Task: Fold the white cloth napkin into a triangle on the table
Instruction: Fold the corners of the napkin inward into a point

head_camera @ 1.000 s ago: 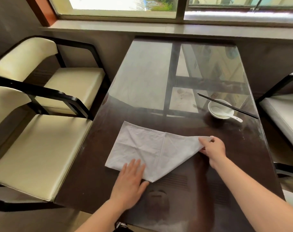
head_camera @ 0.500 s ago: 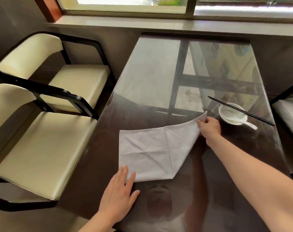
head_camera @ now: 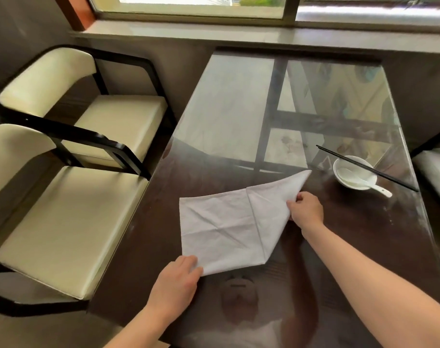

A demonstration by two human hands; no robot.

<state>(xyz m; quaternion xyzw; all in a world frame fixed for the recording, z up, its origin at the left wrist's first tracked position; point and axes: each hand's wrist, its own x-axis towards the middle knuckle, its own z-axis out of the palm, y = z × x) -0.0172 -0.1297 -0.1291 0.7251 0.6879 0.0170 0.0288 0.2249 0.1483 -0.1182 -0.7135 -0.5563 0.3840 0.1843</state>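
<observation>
Head view: white napkin (head_camera: 226, 229) lies on glass-topped table (head_camera: 239, 101), right flap raised. Right hand (head_camera: 308, 209) pinches that flap's edge. Left hand (head_camera: 178, 280) pins the near corner, fingers flat. No legible writing.

Window glare on table (head_camera: 239, 101) (wide-angle warp)

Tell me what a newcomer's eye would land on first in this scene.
The white cloth napkin lies near the front of the dark glass-topped table, its right side lifted by the right hand while the left hand pins its near corner. To the right sits a small white bowl with black chopsticks across it.
</observation>
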